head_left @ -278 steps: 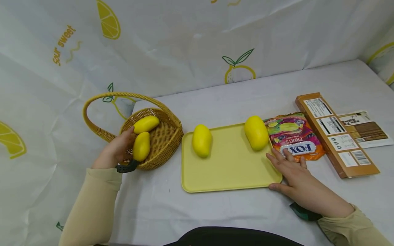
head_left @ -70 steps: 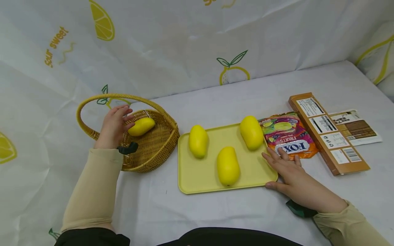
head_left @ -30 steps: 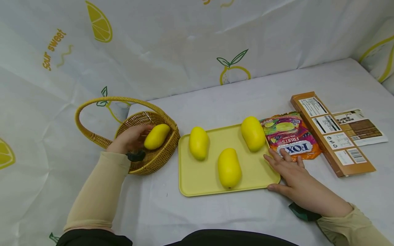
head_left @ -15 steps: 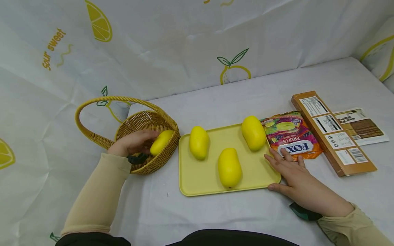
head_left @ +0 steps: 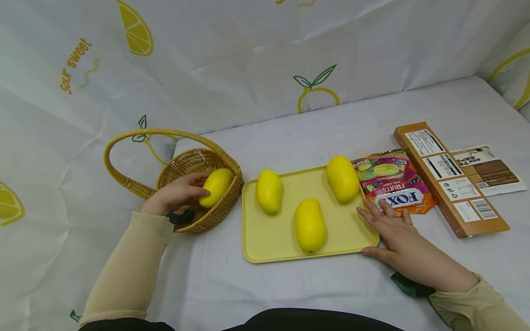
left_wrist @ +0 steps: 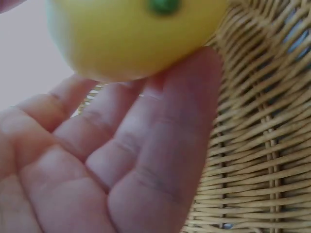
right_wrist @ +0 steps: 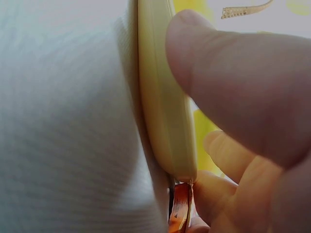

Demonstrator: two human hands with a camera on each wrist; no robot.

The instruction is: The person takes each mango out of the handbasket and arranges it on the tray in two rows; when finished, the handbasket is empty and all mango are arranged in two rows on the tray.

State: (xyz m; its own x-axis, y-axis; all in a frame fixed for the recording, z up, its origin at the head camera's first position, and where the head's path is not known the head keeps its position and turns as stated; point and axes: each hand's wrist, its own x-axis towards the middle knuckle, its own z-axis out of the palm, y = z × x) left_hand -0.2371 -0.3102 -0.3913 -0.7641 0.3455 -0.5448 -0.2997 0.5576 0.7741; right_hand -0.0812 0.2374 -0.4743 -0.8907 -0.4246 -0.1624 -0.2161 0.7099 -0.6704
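Note:
My left hand [head_left: 178,192] grips a yellow mango [head_left: 217,187] at the right side of the wicker basket [head_left: 228,207]. In the left wrist view, the fingers [left_wrist: 160,131] lie under this mango [left_wrist: 131,43], whose green stem spot shows. On the yellow tray [head_left: 269,241] lie three more mangoes: one at the left [head_left: 269,191], one at the front [head_left: 310,225] and one at the back right [head_left: 342,179]. My right hand [head_left: 395,236], fingers spread, rests at the tray's right edge. Its thumb [right_wrist: 214,58] touches the tray's rim [right_wrist: 170,121] in the right wrist view.
A FOX'S candy bag [head_left: 393,179] lies against the tray's right side, by my right fingertips. Beyond it are a long brown box [head_left: 451,179] and a flat brown-and-white packet [head_left: 492,172]. The basket's tall handle [head_left: 165,132] arches over my left arm's side.
About nine seconds ago, two mangoes lay in the basket and two on the tray; a third is on the tray now. My left hand has lifted the basket's remaining mango slightly. My right hand stays put.

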